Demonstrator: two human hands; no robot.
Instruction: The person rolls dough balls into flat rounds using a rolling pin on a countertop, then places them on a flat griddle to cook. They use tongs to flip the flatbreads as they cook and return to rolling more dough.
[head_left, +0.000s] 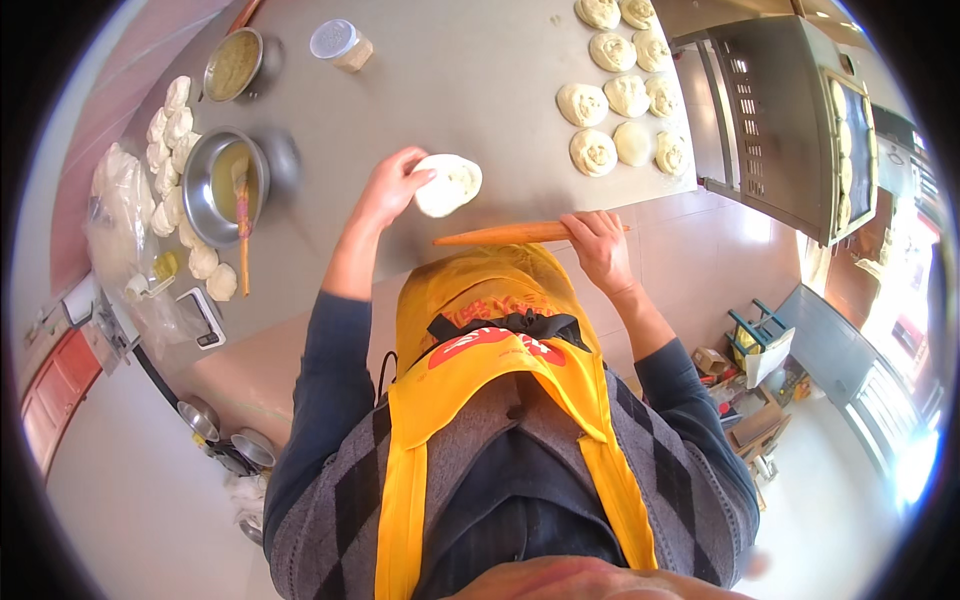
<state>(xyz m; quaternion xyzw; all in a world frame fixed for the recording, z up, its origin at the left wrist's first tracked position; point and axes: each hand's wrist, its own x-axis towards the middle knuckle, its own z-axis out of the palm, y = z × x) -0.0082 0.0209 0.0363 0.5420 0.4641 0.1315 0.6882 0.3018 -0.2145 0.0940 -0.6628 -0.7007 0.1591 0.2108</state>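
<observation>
My left hand grips the left edge of a flattened round of dough, thumb on top, over the near part of the metal worktable. The dough's face looks uneven, with a paler rim. A tapered wooden rolling pin lies crosswise along the table's front edge, close to my apron. My right hand is closed around its right end. The pin's pointed left tip sits just below the dough, apart from it.
Coiled dough rounds stand in rows at the right. At the left are pale dough pieces, a steel bowl with a brush, a second bowl and a digital scale. A lidded jar and a metal oven stand farther off.
</observation>
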